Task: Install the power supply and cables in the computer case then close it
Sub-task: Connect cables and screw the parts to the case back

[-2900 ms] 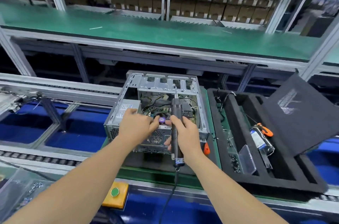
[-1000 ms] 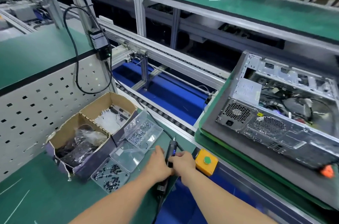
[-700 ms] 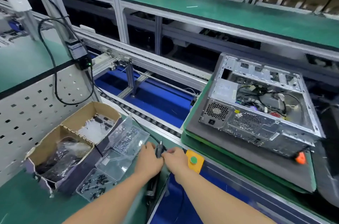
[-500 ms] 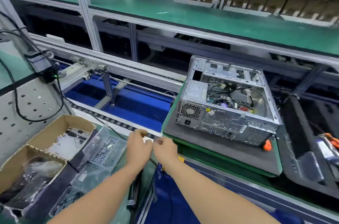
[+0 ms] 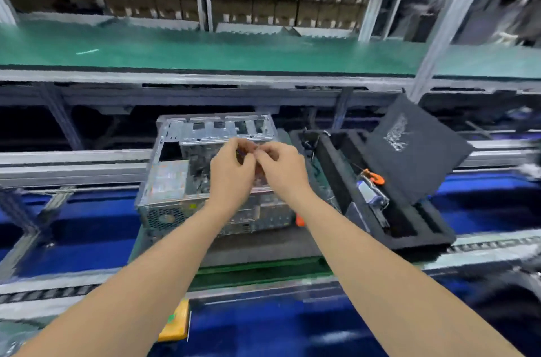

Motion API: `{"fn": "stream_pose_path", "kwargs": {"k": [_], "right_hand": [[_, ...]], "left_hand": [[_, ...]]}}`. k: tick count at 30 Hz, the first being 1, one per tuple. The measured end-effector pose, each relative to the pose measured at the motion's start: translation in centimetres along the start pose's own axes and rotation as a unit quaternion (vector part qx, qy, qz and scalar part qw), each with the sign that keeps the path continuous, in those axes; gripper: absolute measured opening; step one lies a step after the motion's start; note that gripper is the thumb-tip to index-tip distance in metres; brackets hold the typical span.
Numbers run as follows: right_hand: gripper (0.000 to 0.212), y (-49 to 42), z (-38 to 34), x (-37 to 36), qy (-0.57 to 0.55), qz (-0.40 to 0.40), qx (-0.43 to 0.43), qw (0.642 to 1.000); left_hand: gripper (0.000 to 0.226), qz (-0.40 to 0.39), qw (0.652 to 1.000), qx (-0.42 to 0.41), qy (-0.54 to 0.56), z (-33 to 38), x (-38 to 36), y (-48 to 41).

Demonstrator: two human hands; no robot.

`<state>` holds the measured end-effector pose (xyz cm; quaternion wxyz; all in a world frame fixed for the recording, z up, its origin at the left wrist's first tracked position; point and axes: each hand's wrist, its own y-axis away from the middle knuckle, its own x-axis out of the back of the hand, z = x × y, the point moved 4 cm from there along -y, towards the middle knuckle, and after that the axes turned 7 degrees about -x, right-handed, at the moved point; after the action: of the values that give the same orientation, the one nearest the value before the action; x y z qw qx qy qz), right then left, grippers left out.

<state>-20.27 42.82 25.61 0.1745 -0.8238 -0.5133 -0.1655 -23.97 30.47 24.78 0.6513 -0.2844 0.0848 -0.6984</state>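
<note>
1. The left hand [image 5: 231, 172] and right hand [image 5: 281, 169] hover together, curled fingertips meeting, above the open computer case [image 5: 216, 128]; blur hides whether they pinch anything
2. The case lies on its side on the grey mat [image 5: 263, 248], the power supply [image 5: 168, 181] seated in its near left corner
3. Probably a fastening or cabling step: settle any small part firmly in one hand before lowering, since a dropped piece could lodge among the cables
</note>
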Motion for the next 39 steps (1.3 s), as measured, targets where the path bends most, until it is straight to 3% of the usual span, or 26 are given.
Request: {"fn": "stream_pose_path", "kwargs": {"k": [6, 10, 12, 14, 17, 20, 24, 27, 32, 36, 39], "right_hand": [[0.015, -7.0, 9.0, 11.5, 0.018, 0.056, -0.064, 0.996], [0.018, -11.7, 17.6, 18.4, 0.001, 0.067, -0.192, 0.979], [0.019, -13.3, 21.8, 21.8, 0.055, 0.063, -0.241, 0.967], [0.019, -14.4, 25.4, 24.4, 0.168, 0.020, -0.276, 0.946], [0.020, -14.8, 29.6, 25.6, 0.314, -0.107, -0.299, 0.895], [0.026, -14.6, 32.6, 24.9, 0.361, -0.188, -0.312, 0.858], [0.029, -14.2, 34.4, 23.6, 0.348, -0.224, -0.310, 0.856], [0.050, -13.5, 35.6, 22.8, 0.244, -0.220, -0.353, 0.876], [0.038, -13.6, 36.0, 23.2, 0.087, -0.164, -0.400, 0.898], [0.038, -15.4, 33.5, 25.4, 0.057, -0.142, -0.367, 0.918], [0.039, -17.1, 30.6, 27.5, -0.005, -0.124, -0.310, 0.943]], "left_hand": [[0.029, -0.150, 0.988, -0.020, -0.020, 2.4, -14.8, -3.2], [0.036, -0.213, 0.975, 0.042, -0.052, 0.8, -23.8, -4.4], [0.037, -0.263, 0.959, 0.068, -0.082, -0.5, -28.1, -4.4], [0.036, -0.328, 0.935, 0.081, -0.109, -1.9, -32.0, -3.8], [0.036, -0.423, 0.891, 0.097, -0.131, -3.9, -37.0, -2.0], [0.036, -0.475, 0.861, 0.099, -0.149, -5.6, -40.2, -0.4], [0.037, -0.498, 0.844, 0.096, -0.177, -7.0, -42.3, 0.6], [0.039, -0.524, 0.827, 0.068, -0.193, -7.2, -43.1, 0.7], [0.045, -0.561, 0.803, 0.048, -0.197, -7.1, -43.7, 0.5], [0.059, -0.574, 0.798, 0.140, -0.121, -7.2, -43.7, 0.4], [0.045, -0.528, 0.794, 0.297, 0.051, -6.1, -42.9, 0.4]]}}
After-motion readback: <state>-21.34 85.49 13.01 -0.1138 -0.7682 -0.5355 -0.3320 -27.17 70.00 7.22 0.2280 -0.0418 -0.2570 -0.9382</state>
